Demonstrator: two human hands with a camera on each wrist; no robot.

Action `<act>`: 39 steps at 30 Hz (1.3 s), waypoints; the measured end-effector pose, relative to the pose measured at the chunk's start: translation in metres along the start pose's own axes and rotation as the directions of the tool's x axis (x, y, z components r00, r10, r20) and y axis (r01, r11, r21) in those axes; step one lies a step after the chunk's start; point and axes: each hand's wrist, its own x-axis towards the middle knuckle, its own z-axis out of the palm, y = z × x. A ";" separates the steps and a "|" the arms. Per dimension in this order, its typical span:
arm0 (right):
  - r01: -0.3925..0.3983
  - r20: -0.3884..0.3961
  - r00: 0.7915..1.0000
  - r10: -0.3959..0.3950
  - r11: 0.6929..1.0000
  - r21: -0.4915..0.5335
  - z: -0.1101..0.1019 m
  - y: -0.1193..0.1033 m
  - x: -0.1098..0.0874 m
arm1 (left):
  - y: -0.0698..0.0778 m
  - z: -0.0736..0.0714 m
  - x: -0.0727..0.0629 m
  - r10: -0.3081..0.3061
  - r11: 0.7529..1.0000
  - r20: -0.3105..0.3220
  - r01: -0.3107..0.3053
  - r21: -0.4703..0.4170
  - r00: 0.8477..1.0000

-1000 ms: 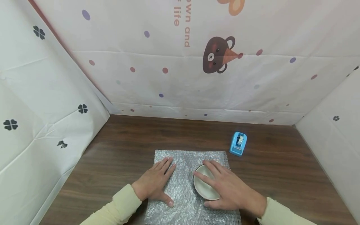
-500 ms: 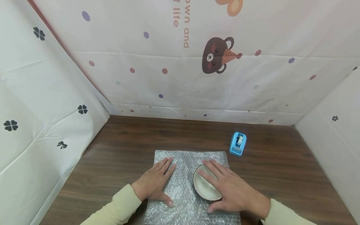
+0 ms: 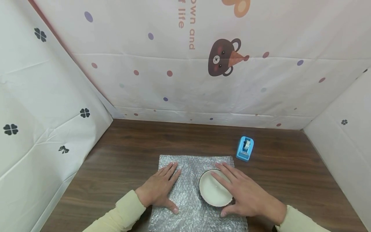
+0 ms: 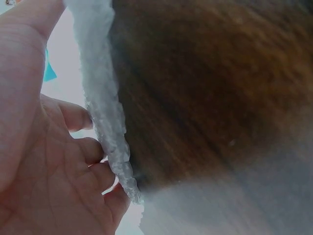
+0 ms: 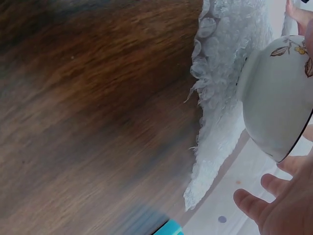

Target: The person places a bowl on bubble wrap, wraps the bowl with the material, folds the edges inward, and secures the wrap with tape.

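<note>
A white bowl (image 3: 213, 192) with a dark rim stands upright on a sheet of bubble wrap (image 3: 186, 209). In the right wrist view the bowl (image 5: 274, 98) shows a leaf-and-flower pattern on its outside. My right hand (image 3: 247, 195) is spread at the bowl's right side, fingers extended over part of the rim; whether any fingertip touches it I cannot tell. My left hand (image 3: 159, 187) rests with straight, spread fingers on the left edge of the bubble wrap. That edge (image 4: 105, 98) runs alongside the fingers in the left wrist view.
A blue tape dispenser (image 3: 244, 148) stands on the brown wooden table (image 3: 139, 138), behind and right of the bubble wrap. White printed sheets (image 3: 130, 80) hang at the back and both sides of the table.
My right hand has shifted to the right, off the middle of the bowl, uncovering more of its inside. The bowl and my left hand have stayed in place.
</note>
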 end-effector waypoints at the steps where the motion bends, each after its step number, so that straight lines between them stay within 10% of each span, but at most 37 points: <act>1: 0.000 0.001 1.000 0.000 1.000 0.002 0.000 0.000 0.000 | 0.000 0.000 0.000 -0.001 1.000 0.001 0.001 -0.001 1.000; 24: -0.118 -0.028 0.993 0.117 0.993 -0.009 0.000 0.004 -0.046 | 0.001 -0.001 0.000 0.000 1.000 -0.004 0.000 -0.005 1.000; 31: -0.201 0.140 0.971 0.196 0.979 0.028 0.001 -0.003 -0.056 | 0.001 0.001 0.000 0.005 1.000 -0.004 -0.005 -0.011 1.000; 39: 0.006 0.254 0.966 0.041 0.983 -0.181 0.026 -0.013 -0.070 | 0.000 0.001 0.001 -0.005 1.000 0.020 0.006 -0.017 1.000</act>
